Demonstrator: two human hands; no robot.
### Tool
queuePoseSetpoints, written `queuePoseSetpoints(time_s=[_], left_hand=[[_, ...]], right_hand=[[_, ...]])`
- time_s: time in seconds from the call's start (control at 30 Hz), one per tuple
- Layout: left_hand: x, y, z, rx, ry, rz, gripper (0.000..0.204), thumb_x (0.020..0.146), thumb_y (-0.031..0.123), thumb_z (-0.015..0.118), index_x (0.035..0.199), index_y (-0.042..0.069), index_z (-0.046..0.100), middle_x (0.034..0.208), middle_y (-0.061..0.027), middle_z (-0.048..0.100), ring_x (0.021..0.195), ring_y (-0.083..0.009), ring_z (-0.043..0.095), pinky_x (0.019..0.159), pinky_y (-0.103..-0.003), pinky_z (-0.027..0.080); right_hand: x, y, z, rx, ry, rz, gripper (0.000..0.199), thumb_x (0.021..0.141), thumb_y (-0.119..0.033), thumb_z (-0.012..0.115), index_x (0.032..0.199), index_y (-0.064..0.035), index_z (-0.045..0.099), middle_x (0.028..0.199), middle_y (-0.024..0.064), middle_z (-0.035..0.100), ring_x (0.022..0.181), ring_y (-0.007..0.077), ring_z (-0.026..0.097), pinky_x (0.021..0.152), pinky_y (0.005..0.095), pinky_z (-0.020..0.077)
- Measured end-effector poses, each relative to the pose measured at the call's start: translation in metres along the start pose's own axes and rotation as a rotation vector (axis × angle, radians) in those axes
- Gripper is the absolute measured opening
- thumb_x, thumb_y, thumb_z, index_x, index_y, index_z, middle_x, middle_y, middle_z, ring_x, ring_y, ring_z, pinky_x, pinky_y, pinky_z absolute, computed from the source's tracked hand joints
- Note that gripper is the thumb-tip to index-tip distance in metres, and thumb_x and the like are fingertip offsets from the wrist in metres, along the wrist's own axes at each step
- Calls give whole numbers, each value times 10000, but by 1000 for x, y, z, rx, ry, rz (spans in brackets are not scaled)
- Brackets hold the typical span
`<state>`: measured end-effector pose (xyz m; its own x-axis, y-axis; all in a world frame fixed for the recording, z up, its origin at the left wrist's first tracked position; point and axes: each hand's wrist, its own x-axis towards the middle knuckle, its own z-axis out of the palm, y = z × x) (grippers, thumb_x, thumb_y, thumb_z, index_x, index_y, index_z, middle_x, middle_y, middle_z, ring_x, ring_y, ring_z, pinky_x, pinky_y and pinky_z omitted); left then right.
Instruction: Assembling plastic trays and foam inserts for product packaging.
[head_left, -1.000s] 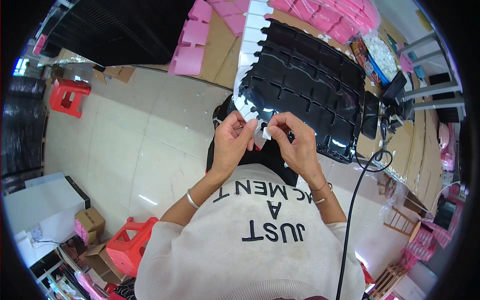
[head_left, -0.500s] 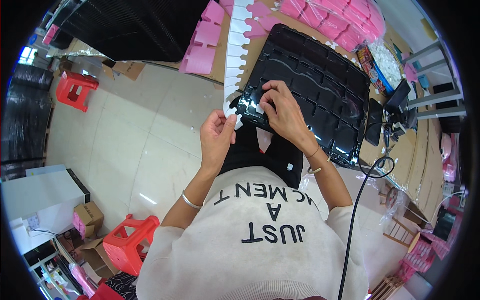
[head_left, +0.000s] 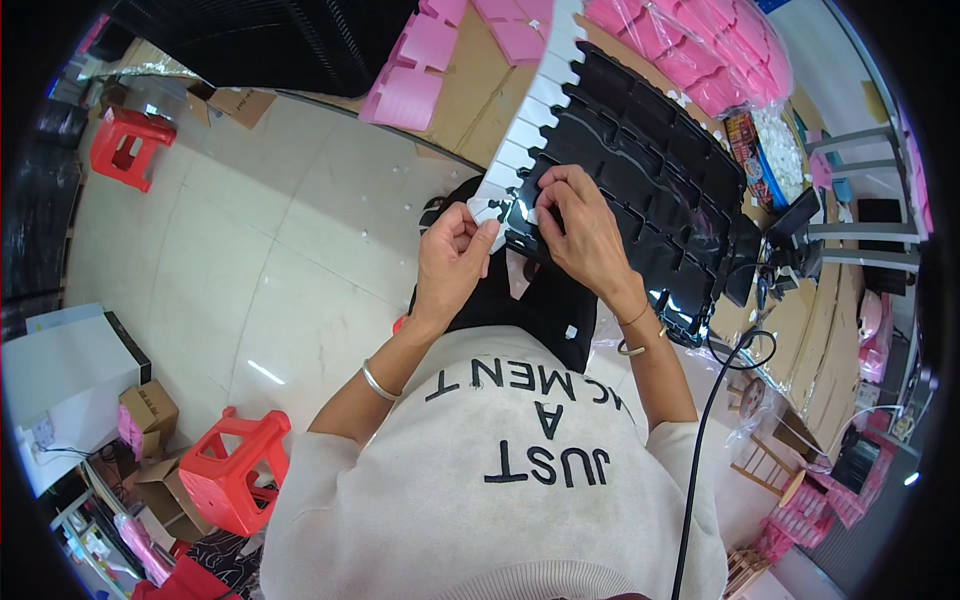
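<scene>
A long white strip with notched segments (head_left: 531,115) runs along the left edge of a black moulded plastic tray (head_left: 640,150). My left hand (head_left: 455,262) pinches the near end of this strip at the tray's lower left corner. Just right of it, my right hand (head_left: 585,230) is over the tray with its fingers curled together. A small white piece (head_left: 532,214) shows at the fingertips of my right hand; its exact shape is mostly hidden. The tray has rows of shallow compartments and lies partly over my lap.
Pink foam pieces (head_left: 405,90) lie on the cardboard-covered table (head_left: 470,115). Bagged pink foam (head_left: 700,45) and a box of small white pieces (head_left: 780,150) stand farther right. A black cable (head_left: 705,450) hangs beside my right arm. Red stools (head_left: 225,480) stand on the floor.
My left hand has moved right and slightly up with the strip's end. The strip now leans over against the tray's left edge. My right hand has shifted slightly right.
</scene>
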<state>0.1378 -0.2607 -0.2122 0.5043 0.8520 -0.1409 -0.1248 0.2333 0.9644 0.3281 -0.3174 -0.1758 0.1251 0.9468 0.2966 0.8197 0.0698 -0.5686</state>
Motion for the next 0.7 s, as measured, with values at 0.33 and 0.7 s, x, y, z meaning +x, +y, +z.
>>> queuePoseSetpoints(time_s=[0.33, 0.7], left_hand=[[1, 2, 0, 22, -8, 6, 147, 1032, 140, 664, 988, 10, 612, 804, -11, 636, 575, -39, 523, 504, -206, 395], [-28, 24, 28, -63, -100, -28, 143, 1033, 117, 661, 1107, -3, 636, 830, -18, 641, 595, -51, 541, 529, -204, 418]], right_hand=[[0, 5, 3, -55, 57, -111, 96, 840, 6, 677, 887, 20, 594, 1105, 150, 599, 989, 352, 615, 887, 433, 503], [-64, -44, -37, 373, 122, 220, 99, 961, -103, 693, 979, -12, 657, 1209, 93, 637, 943, 157, 599, 817, 292, 493]])
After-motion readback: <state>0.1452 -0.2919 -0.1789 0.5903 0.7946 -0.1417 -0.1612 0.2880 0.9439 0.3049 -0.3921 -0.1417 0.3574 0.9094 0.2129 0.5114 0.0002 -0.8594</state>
